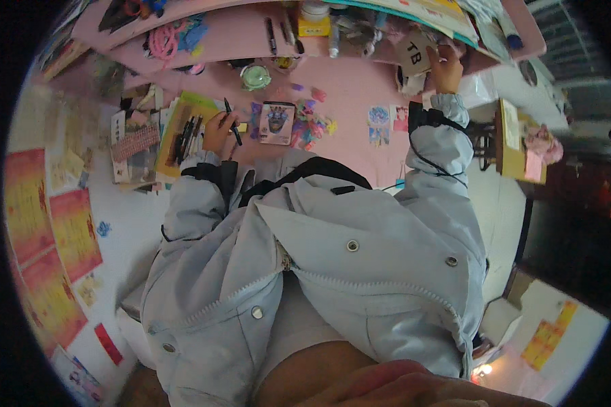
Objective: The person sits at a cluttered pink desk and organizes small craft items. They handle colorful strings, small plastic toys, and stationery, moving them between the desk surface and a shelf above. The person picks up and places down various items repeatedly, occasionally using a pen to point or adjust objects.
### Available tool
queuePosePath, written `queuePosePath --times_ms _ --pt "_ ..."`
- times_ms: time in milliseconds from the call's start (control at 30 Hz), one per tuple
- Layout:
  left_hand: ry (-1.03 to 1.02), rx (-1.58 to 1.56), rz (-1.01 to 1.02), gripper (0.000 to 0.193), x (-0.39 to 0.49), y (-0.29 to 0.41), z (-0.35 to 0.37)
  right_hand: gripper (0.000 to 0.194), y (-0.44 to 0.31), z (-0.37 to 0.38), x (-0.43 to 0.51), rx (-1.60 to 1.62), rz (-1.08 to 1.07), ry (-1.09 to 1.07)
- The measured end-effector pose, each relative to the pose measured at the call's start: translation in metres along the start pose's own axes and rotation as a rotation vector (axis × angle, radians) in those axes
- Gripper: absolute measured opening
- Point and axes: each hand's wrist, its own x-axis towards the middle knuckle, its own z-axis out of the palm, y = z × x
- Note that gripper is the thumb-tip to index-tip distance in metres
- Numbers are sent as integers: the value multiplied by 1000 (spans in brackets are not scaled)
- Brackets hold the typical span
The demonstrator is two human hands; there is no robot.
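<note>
A black pen (232, 122) is held in my left hand (218, 131), low over the left part of the pink desk. Just right of that hand lies a small box (277, 123) with a picture on its front, beside a heap of colourful small pieces (313, 124). My right hand (445, 68) reaches to the far right of the desk, under the shelf edge. Its fingers grip a whitish pouch-like item (414, 54) bearing large dark letters; what it is exactly I cannot tell.
A pink shelf (234, 38) spans the back, with a yellow box (314, 26) and pink cords (164, 41) on it. Several pens (188, 140) lie on books at left. A green round container (255, 77) stands near the back. Small stickers (379, 116) lie on the right.
</note>
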Motion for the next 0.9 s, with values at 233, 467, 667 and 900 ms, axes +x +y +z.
queuePosePath --times_ms 233,467,667,900 --pt "211 -5 -59 33 -18 -6 -12 38 12 78 84 -416 -680 400" --pt "283 140 -122 39 -33 -4 -14 37 24 99 94 -460 -588 221" --pt "198 122 -187 36 -27 -3 -5 36 17 86 95 -328 -545 211" --pt "198 136 -182 37 -19 -7 3 33 29 27 49 -274 -244 99"
